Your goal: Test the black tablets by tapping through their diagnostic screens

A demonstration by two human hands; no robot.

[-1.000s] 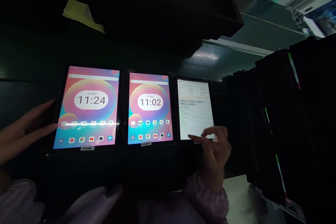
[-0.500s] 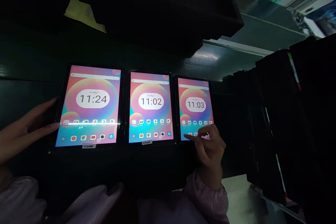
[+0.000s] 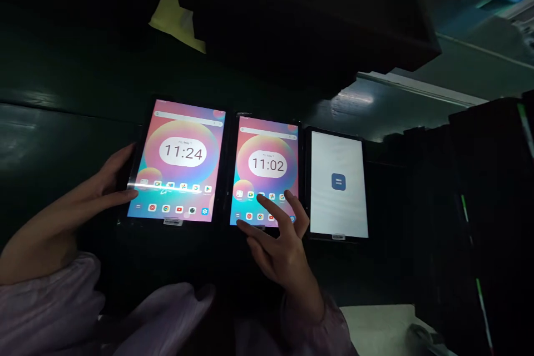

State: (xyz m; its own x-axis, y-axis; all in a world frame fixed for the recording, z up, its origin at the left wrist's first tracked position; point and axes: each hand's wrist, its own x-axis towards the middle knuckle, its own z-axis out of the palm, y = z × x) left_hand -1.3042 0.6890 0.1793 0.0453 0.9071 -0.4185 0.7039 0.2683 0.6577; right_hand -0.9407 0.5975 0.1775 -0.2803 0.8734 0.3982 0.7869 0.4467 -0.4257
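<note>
Three lit tablets lie side by side on a dark surface. My left hand (image 3: 94, 192) grips the left edge of the left tablet (image 3: 179, 164), thumb on its front bezel and the other fingers at its side, partly hidden. That screen reads 11:24. Over the lower part of the middle tablet (image 3: 267, 142), which reads 11:02, is my right hand (image 3: 286, 250). Its fingers are spread and hold nothing, one fingertip at the lower-left icon; contact is hard to make out. The right tablet (image 3: 337, 208) shows a white screen with a blue calculator-like icon, and neither hand is on it.
A large dark box or tray (image 3: 334, 28) stands beyond the tablets. Yellow paper or tape (image 3: 175, 22) is stuck near its left part. Stacked dark boxes (image 3: 496, 178) with green-and-white edge strips rise at the right. A pale surface (image 3: 379, 325) shows at bottom right.
My right hand has moved left from the right tablet to the middle one, its fingers now spread. The right tablet's home screen has turned white with an icon. The whole view has shifted.
</note>
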